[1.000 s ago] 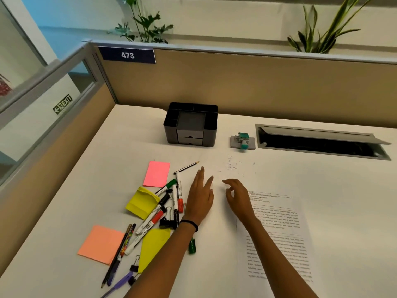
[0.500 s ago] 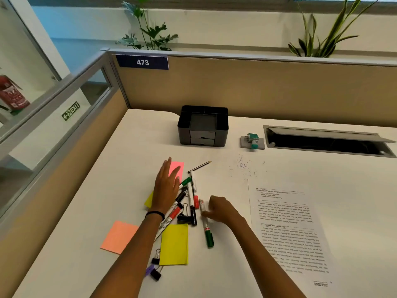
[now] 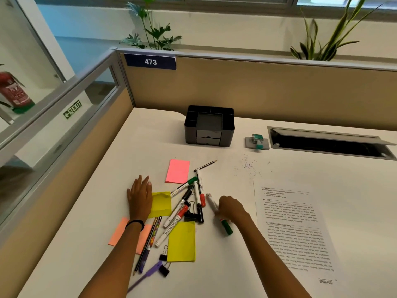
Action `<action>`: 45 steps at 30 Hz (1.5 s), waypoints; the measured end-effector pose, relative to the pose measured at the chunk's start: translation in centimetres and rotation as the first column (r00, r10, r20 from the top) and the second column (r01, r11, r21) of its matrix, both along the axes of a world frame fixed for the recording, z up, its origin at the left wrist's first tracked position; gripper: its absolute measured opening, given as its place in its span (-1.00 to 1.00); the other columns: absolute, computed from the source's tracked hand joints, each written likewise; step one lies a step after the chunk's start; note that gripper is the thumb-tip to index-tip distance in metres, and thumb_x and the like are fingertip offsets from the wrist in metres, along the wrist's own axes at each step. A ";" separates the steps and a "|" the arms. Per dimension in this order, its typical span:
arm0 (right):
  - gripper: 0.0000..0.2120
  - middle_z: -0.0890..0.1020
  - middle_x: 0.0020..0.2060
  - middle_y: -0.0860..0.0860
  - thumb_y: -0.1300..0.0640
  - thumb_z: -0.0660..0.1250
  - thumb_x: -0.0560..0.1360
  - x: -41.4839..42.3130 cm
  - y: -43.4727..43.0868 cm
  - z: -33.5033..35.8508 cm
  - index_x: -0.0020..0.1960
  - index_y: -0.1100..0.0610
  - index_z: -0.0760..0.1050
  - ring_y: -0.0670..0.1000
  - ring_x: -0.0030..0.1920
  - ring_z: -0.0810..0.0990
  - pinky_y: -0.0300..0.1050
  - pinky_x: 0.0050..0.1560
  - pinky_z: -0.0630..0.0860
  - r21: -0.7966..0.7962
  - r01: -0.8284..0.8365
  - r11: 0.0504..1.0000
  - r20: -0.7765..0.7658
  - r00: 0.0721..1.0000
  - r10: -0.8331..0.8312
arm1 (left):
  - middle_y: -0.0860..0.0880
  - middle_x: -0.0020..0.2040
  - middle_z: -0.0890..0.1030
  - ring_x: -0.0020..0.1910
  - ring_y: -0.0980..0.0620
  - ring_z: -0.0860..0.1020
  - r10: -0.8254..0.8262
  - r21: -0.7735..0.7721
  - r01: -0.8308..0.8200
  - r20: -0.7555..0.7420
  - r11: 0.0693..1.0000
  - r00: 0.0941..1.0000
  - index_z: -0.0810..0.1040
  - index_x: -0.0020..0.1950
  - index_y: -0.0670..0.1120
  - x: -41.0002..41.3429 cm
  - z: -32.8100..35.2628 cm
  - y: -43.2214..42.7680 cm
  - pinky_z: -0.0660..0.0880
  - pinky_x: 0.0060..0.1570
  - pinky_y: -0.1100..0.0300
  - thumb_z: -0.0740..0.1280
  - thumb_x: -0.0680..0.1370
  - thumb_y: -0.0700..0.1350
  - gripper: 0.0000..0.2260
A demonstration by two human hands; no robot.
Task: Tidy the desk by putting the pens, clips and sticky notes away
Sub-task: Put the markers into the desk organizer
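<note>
Green-cap marker [image 3: 226, 227] gripped in R hand [image 3: 231, 208], just right of pen pile [image 3: 187, 203]; L hand [image 3: 139, 196] flat, fingers straight, at edge of yellow sticky note [image 3: 162, 204]. Organiser [image 3: 227, 134] sits well behind.

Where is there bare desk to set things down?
Bare desk lies between the organizer and the pink sticky note, along the partition left of the left hand, and right of the printed sheet below the cable slot. Crowded: the marker pile between both hands, where the right hand grips a green-capped marker.
</note>
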State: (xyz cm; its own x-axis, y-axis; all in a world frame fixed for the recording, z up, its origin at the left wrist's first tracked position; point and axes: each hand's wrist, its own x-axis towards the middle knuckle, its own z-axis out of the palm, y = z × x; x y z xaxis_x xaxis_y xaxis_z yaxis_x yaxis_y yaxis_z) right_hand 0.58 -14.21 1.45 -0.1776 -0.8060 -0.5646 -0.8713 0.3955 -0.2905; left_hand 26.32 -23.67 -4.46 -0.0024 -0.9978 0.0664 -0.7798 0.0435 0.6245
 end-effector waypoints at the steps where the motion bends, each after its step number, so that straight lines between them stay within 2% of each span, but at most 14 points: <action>1: -0.70 0.59 0.09 0.17 0.16 0.31 0.49 -0.6 -0.2 0.2 0.17 0.25 0.42 0.12 -0.01 0.63 -0.09 0.00 0.60 0.020 0.044 0.999 0.068 0.997 -0.045 | -0.18 0.48 0.26 0.50 -0.14 0.14 0.011 0.008 -0.011 -0.015 1.000 1.000 0.35 0.41 -0.12 0.3 -0.1 -0.2 -0.03 0.45 -0.15 0.04 0.65 -0.11 -0.66; 4: -0.76 0.58 0.07 0.21 0.16 0.22 0.56 -2.7 -0.9 1.2 0.18 0.25 0.35 0.18 -0.01 0.64 0.01 -0.07 0.62 0.043 0.179 0.983 0.257 0.949 -0.184 | -0.21 0.48 0.25 0.50 -0.16 0.13 0.002 0.045 0.000 -0.030 0.999 1.000 0.34 0.41 -0.17 1.2 -0.3 -0.9 -0.03 0.47 -0.12 0.05 0.65 -0.15 -0.66; 6: -0.82 0.63 -0.11 0.18 0.13 0.19 0.58 -4.0 -1.5 2.0 0.09 0.23 0.34 0.15 -0.22 0.65 0.03 -0.19 0.62 0.000 0.315 0.949 0.375 0.880 -0.292 | -0.21 0.50 0.20 0.51 -0.16 0.09 -0.054 0.075 0.054 -0.009 0.996 0.999 0.33 0.41 -0.17 1.5 -0.5 -1.3 -0.09 0.46 -0.10 0.05 0.65 -0.17 -0.66; 9: -0.83 0.58 -0.36 0.07 0.12 0.23 0.56 -6.1 -3.0 3.1 0.05 0.22 0.46 -0.01 -0.44 0.53 -0.15 -0.46 0.56 -0.190 0.459 0.868 0.445 0.828 -0.340 | -0.18 0.52 0.14 0.52 -0.14 0.04 -0.142 0.110 0.141 0.000 0.984 0.990 0.29 0.44 -0.15 1.9 -0.4 -2.0 -0.14 0.46 -0.05 0.03 0.65 -0.19 -0.65; 12: -0.78 0.60 -0.30 0.13 0.16 0.27 0.54 -7.8 -4.9 4.3 0.10 0.27 0.56 -0.05 -0.43 0.47 -0.25 -0.52 0.51 -0.428 0.543 0.722 0.482 0.813 -0.326 | -0.18 0.52 0.15 0.52 -0.13 0.06 -0.187 0.118 0.190 -0.037 0.975 0.982 0.28 0.43 -0.17 2.8 -0.1 -2.7 -0.11 0.47 -0.03 0.04 0.65 -0.21 -0.65; 14: -0.75 0.62 -0.17 0.21 0.21 0.23 0.56 -8.5 -6.5 5.1 0.15 0.33 0.53 0.01 -0.33 0.49 -0.23 -0.40 0.47 -0.528 0.594 0.607 0.516 0.792 -0.326 | -0.17 0.52 0.14 0.51 -0.15 0.08 -0.224 0.108 0.223 -0.003 0.969 0.975 0.26 0.44 -0.18 3.3 -0.2 -2.7 -0.07 0.48 -0.05 0.08 0.64 -0.21 -0.64; 16: -0.74 0.62 -0.06 0.28 0.24 0.20 0.57 -9.3 -8.2 6.0 0.17 0.35 0.51 0.08 -0.19 0.49 -0.24 -0.29 0.42 -0.605 0.603 0.520 0.518 0.794 -0.318 | -0.19 0.51 0.10 0.51 -0.20 0.07 -0.270 0.092 0.261 0.102 0.961 0.958 0.21 0.46 -0.21 3.3 -0.4 -2.5 -0.04 0.47 -0.10 0.05 0.65 -0.05 -0.58; 19: -0.78 0.63 -0.05 0.30 0.25 0.25 0.54 -10.2 -10.6 7.5 0.11 0.36 0.52 0.10 -0.17 0.53 -0.18 -0.26 0.52 -0.669 0.581 0.463 0.511 0.812 -0.281 | -0.23 0.50 0.10 0.49 -0.24 0.09 -0.296 0.077 0.286 0.260 0.955 0.919 0.18 0.47 -0.23 3.2 -1.1 -2.2 0.02 0.44 -0.16 -0.31 0.51 0.33 -0.20; 22: -0.80 0.61 -0.05 0.27 0.22 0.34 0.50 -10.8 -12.8 8.1 0.03 0.34 0.48 0.13 -0.17 0.59 -0.40 -0.38 0.50 -0.691 0.587 0.422 0.492 0.809 -0.321 | -0.27 0.47 0.22 0.45 -0.28 0.21 -0.288 0.087 0.275 0.338 0.958 0.896 0.24 0.44 -0.22 2.9 -1.0 -2.0 0.15 0.38 -0.20 -0.33 0.53 0.29 -0.22; 23: -0.80 0.60 -0.03 0.27 0.21 0.35 0.49 -10.8 -13.5 8.2 0.03 0.33 0.47 0.16 -0.13 0.60 -0.36 -0.33 0.52 -0.695 0.584 0.420 0.477 0.811 -0.338 | -0.26 0.46 0.25 0.43 -0.28 0.24 -0.289 0.103 0.270 0.346 0.957 0.892 0.25 0.43 -0.22 2.8 -1.0 -2.0 0.19 0.36 -0.20 -0.31 0.55 0.26 -0.26; 26: -0.80 0.59 -0.01 0.27 0.20 0.34 0.49 -11.0 -15.5 8.1 0.03 0.32 0.47 0.22 -0.02 0.59 0.04 0.01 0.60 -0.701 0.537 0.470 0.413 0.842 -0.346 | -0.23 0.47 0.25 0.44 -0.24 0.24 -0.273 0.104 0.253 0.379 0.962 0.884 0.23 0.45 -0.17 2.7 -1.0 -2.0 0.19 0.37 -0.16 -0.30 0.57 0.23 -0.31; 28: -0.82 0.60 0.00 0.26 0.21 0.33 0.50 -11.1 -16.3 8.0 0.03 0.32 0.48 0.23 -0.01 0.57 0.14 0.10 0.56 -0.704 0.495 0.509 0.370 0.868 -0.331 | -0.19 0.50 0.20 0.48 -0.20 0.18 -0.263 0.094 0.246 0.379 0.965 0.887 0.19 0.48 -0.15 2.6 -1.0 -2.0 0.13 0.41 -0.13 -0.33 0.55 0.25 -0.29; 41: -0.79 0.57 0.15 0.21 0.27 0.25 0.54 -9.8 -19.5 6.5 0.16 0.27 0.43 0.18 0.12 0.56 -0.12 0.13 0.45 -0.671 0.446 0.592 0.331 0.895 -0.298 | -0.14 0.53 0.11 0.51 -0.12 0.08 -0.234 0.058 0.228 0.354 0.972 0.906 0.13 0.50 -0.09 2.4 -0.8 -2.0 0.03 0.46 -0.06 -0.39 0.50 0.28 -0.26; 45: -0.74 0.50 0.23 0.20 0.25 0.25 0.54 -9.2 -18.5 6.4 0.23 0.23 0.42 0.15 0.19 0.51 -0.11 0.20 0.42 -0.726 0.393 0.564 0.248 0.915 -0.318 | -0.12 0.52 0.13 0.51 -0.11 0.11 -0.214 0.041 0.212 0.314 0.976 0.925 0.17 0.49 -0.08 2.3 -0.8 -2.0 0.04 0.47 -0.06 -0.27 0.53 0.27 -0.32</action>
State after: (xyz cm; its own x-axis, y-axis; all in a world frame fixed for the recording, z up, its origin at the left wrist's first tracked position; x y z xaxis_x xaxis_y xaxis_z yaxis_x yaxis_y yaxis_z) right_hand -8.63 -32.75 7.82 -0.5302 -0.8287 0.1792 -0.6685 0.2785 -0.6896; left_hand 28.60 -25.64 -5.29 -0.2350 -0.9717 0.0217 -0.9089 0.2276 0.3495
